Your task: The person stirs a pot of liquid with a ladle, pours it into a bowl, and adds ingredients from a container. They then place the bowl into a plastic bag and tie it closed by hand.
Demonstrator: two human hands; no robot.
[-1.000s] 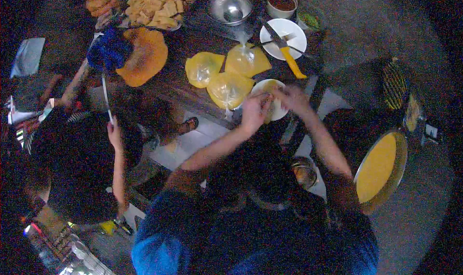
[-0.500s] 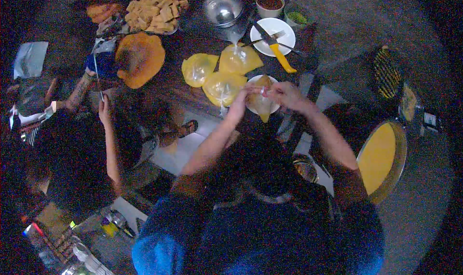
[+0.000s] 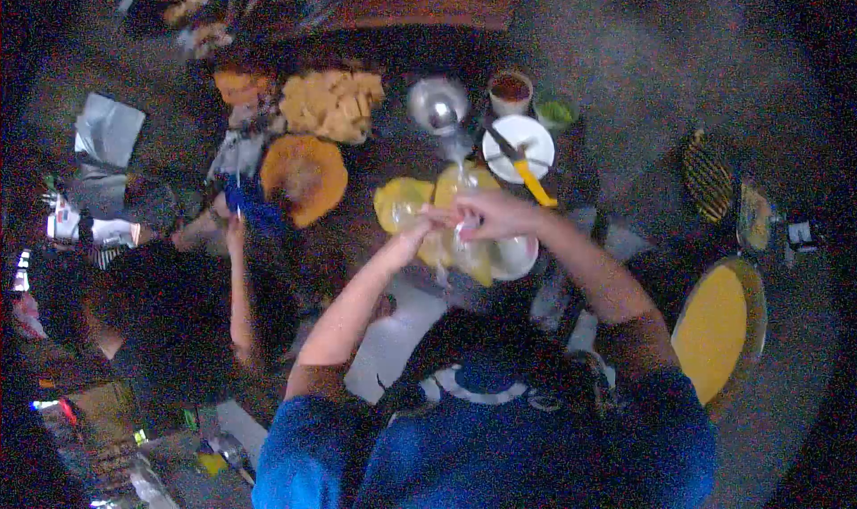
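My left hand [image 3: 416, 239] and my right hand [image 3: 496, 214] meet above the dark table, fingers pinched together at the gathered neck of a clear plastic bag [image 3: 477, 264] with yellow contents. This bag hangs tilted beneath my hands, partly over a white bowl [image 3: 518, 257]. Close by on the left lie more filled yellow bags [image 3: 398, 202], one partly hidden behind my fingers. Motion blur hides the exact finger positions. Beyond my right hand is a white plate [image 3: 542, 141] with a yellow-handled knife [image 3: 536, 186] across it.
At the back stand a steel bowl [image 3: 437, 104], a cup of dark red-brown contents [image 3: 511, 89] and a container of chopped greens [image 3: 557, 113]. Pale chunks [image 3: 330, 105] and an orange-brown round item [image 3: 305, 179] lie left, near a co-worker's hand [image 3: 234, 232]. A large pan of yellow liquid [image 3: 714, 330] stands right.
My hands have moved left relative to the white bowl, carrying the bag from over the bowl to its left edge. The camera view has shifted, so the table things appear lower.
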